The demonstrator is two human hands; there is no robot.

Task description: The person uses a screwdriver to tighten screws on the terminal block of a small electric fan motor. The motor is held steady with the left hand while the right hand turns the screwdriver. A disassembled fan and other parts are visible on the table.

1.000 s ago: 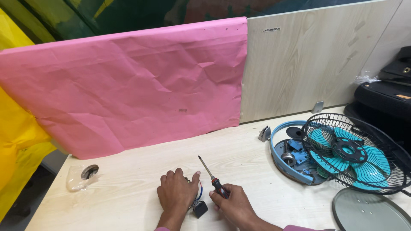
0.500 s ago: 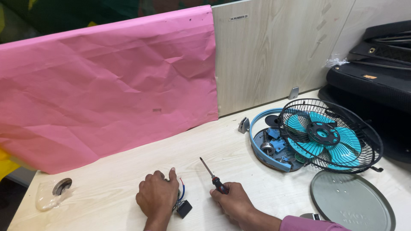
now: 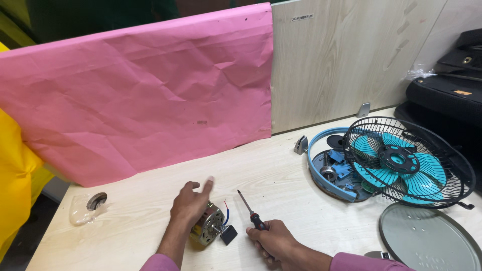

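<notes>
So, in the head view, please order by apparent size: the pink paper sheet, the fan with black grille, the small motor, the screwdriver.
1. pink paper sheet
2. fan with black grille
3. and 4. small motor and screwdriver: they look alike in size, and hands cover part of each, so I do not rank them.

One head-worn view looks down and forward over the desk (image 3: 311, 200); hands near, pink sheet (image 3: 140, 100) beyond.
</notes>
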